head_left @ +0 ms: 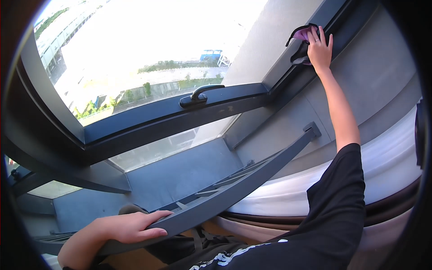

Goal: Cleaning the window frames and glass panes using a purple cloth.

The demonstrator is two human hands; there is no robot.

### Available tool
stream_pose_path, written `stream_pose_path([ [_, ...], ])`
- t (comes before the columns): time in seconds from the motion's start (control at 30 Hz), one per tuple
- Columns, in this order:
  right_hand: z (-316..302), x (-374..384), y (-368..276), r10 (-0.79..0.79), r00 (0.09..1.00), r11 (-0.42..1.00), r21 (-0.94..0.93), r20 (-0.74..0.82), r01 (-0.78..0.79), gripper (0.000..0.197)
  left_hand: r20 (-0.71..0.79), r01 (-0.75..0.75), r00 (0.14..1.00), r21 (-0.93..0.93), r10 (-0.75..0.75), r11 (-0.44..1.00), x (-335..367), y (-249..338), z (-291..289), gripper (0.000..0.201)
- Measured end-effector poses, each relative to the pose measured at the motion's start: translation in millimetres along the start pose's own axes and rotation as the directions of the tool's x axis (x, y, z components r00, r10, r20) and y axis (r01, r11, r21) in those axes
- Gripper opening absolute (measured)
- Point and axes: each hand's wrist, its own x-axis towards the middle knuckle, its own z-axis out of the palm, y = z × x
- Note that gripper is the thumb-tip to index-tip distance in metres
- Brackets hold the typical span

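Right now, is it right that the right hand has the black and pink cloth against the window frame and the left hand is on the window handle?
Not quite: the left hand is on the gray railing, not the window handle. The head view shows it. The right hand does have the black and pink cloth against the window frame.

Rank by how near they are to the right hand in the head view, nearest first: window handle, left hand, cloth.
1. Cloth: at the right hand, upper right, against the window frame.
2. Window handle: lower and to the left, mid-picture.
3. Left hand: lower left, on the railing.
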Motion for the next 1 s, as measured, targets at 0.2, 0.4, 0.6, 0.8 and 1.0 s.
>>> stream_pose_path([
  [0.2, 20.7, -64.7, -81.9, -0.029, 0.993, 0.988, 0.155, 0.118, 0.010, 0.031, -0.022, -0.027, 0.999, 0.000, 0.027, 1.000, 2.2, -7.6, 0.3, 0.072],
  [0.4, 24.4, -153.8, -160.8, -0.349, 0.887, 0.900, 0.371, 0.303, 0.227, 0.032, 0.009, 0.042, 0.999, -0.055, -0.042, 0.998, -2.3, 8.6, -4.1, 0.071],
  [0.6, 21.2, -161.3, -184.5, -0.216, 0.923, 0.901, 0.428, 0.319, 0.063, 0.030, -0.018, 0.015, 1.000, -0.040, -0.016, 0.999, -2.5, 6.0, 0.3, 0.071],
  [0.8, 22.2, -161.8, -189.0, -0.162, 0.899, 0.872, 0.486, 0.406, -0.062, 0.034, -0.051, -0.010, 0.999, -0.023, 0.009, 1.000, -1.4, 3.4, 3.1, 0.071],
  [1.0, 13.9, -149.5, -189.0, -0.109, 0.847, 0.782, 0.571, 0.521, -0.250, 0.038, -0.101, -0.001, 0.995, 0.057, 0.007, 0.998, -0.5, 3.4, 5.7, 0.074],
])
